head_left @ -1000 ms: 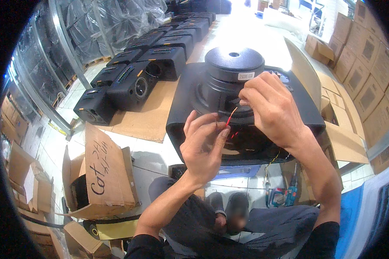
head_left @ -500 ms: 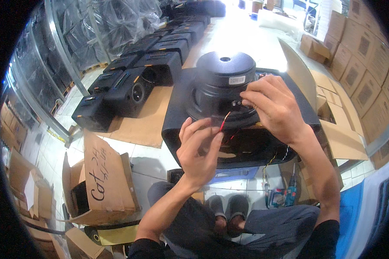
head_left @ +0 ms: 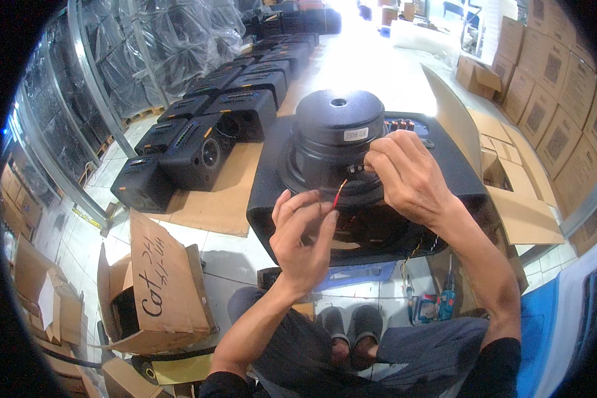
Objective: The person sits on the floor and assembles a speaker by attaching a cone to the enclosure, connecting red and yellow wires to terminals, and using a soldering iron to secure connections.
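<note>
A round black speaker driver (head_left: 339, 109) rests magnet up on a black speaker cabinet (head_left: 268, 192) in front of me. My left hand (head_left: 305, 232) pinches a red wire (head_left: 336, 198) between thumb and fingers. The wire's bare copper end points up, just below the small terminal (head_left: 355, 170) on the driver's side; whether they touch I cannot tell. My right hand (head_left: 408, 172) is closed at that terminal, its fingertips pressed against it. A white label sits on the driver above the terminal.
Rows of black speaker cabinets (head_left: 199, 146) stand at the far left. An open cardboard box (head_left: 172, 285) is at the left; stacked cartons (head_left: 544, 99) line the right. A teal power drill (head_left: 447, 302) lies on the floor beside my feet, near an opened carton (head_left: 524, 212).
The driver and cabinet sit slightly lower and further left in the picture. Both hands keep their hold, and the wire's bare end remains near the terminal.
</note>
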Motion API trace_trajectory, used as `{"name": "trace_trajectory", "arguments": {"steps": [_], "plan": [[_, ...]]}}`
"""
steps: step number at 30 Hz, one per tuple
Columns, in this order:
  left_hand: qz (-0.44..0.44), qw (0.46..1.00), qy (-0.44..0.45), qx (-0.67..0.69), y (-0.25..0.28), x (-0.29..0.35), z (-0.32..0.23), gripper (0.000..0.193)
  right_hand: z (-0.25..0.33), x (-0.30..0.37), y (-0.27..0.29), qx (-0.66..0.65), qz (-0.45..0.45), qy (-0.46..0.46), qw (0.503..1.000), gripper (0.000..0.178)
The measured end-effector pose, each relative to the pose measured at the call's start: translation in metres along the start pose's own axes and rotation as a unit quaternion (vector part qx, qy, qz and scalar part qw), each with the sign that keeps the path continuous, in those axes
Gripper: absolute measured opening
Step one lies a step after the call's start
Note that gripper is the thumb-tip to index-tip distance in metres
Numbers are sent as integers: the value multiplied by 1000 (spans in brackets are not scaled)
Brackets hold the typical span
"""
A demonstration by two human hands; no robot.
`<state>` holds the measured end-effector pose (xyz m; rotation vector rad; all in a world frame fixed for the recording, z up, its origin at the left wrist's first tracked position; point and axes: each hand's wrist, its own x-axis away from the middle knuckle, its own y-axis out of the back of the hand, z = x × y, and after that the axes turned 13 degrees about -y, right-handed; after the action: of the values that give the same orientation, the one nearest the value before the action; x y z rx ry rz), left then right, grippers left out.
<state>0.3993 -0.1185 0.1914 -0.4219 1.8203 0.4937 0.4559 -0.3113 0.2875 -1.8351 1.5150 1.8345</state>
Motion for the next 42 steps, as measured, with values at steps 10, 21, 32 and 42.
{"name": "trace_trajectory", "arguments": {"steps": [10,21,32,42], "plan": [[15,999,39,23,5,0,-9,13,29,7,39,-159,-16,-133,978,29],[71,994,-75,32,8,-12,-28,15,39,-20,62,-133,154,-26,979,16],[97,995,9,-34,10,-42,-20,24,0,-54,43,-296,291,-180,892,15],[67,995,-21,-64,-2,-36,-15,15,8,-45,42,-147,244,-51,957,11]]}}
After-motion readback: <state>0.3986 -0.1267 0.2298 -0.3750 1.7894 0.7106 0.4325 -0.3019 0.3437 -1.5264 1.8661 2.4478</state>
